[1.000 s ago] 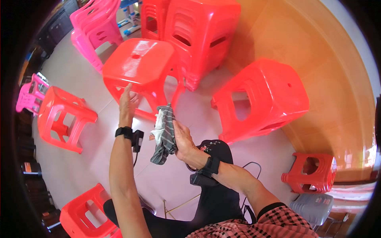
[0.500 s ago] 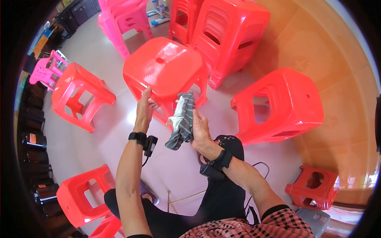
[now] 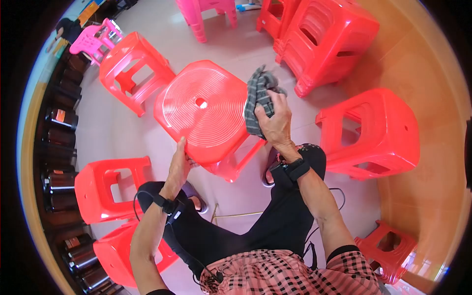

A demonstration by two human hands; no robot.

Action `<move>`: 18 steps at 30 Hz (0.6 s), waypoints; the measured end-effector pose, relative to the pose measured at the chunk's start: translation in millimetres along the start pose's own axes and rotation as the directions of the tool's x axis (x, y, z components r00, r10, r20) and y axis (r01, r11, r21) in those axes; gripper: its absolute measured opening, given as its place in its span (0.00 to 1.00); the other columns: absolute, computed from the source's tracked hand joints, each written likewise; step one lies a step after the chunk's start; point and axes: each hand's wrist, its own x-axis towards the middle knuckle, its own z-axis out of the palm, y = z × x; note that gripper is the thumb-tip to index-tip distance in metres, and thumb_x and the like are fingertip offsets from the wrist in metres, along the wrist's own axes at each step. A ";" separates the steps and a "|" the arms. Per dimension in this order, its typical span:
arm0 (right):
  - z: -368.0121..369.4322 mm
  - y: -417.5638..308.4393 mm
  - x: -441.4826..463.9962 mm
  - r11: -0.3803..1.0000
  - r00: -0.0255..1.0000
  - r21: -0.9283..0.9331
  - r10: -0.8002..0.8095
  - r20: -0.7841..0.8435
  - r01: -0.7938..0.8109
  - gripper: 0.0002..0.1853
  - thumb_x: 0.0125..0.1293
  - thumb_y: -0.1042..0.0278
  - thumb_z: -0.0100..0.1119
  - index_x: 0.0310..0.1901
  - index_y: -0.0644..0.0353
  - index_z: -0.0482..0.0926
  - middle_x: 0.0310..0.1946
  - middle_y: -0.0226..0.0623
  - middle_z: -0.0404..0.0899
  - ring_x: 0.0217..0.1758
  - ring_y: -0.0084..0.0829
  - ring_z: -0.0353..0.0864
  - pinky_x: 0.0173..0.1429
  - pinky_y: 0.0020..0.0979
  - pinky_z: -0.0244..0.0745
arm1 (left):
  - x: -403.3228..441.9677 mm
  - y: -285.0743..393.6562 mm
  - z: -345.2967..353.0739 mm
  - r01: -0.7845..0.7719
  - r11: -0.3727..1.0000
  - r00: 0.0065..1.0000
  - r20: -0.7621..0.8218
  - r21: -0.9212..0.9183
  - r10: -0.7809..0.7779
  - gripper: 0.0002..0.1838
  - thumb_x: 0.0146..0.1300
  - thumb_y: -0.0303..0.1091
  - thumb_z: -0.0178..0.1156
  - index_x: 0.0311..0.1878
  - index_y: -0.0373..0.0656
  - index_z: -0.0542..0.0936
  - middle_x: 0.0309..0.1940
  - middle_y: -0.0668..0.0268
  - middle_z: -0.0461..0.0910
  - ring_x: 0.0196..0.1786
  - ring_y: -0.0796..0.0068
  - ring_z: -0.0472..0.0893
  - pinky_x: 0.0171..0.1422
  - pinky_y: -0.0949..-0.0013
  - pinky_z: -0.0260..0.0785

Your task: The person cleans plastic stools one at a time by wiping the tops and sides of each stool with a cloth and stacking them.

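The cloth (image 3: 256, 101) is bunched up at the right edge of the red stool (image 3: 204, 110). The right hand's (image 3: 276, 120) fingers grip it, hiding part of it. The left hand (image 3: 181, 164) holds the stool's near edge, some fingers tucked out of sight. Floor (image 3: 290, 91) shows between this stool and the stack (image 3: 327, 42).

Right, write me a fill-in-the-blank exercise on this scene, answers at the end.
The grey striped cloth is in the ____ hand.
The other hand touches the edge of a square-topped ____ plastic stool.
The trousers below are ____.
The plastic chair at the upper left is ____.
Missing words: right; red; black; pink.
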 end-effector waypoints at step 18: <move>28.8 -76.6 -42.4 0.924 0.731 -0.179 -0.139 0.668 0.339 0.22 0.51 0.57 0.65 0.43 0.62 0.74 0.39 0.44 0.70 0.39 0.45 0.79 0.39 0.42 0.77 | 25.4 3.0 -45.1 -0.315 0.377 0.552 -0.155 0.871 0.819 0.21 0.68 0.30 0.49 0.62 0.37 0.63 0.61 0.42 0.54 0.65 0.44 0.58 0.68 0.51 0.54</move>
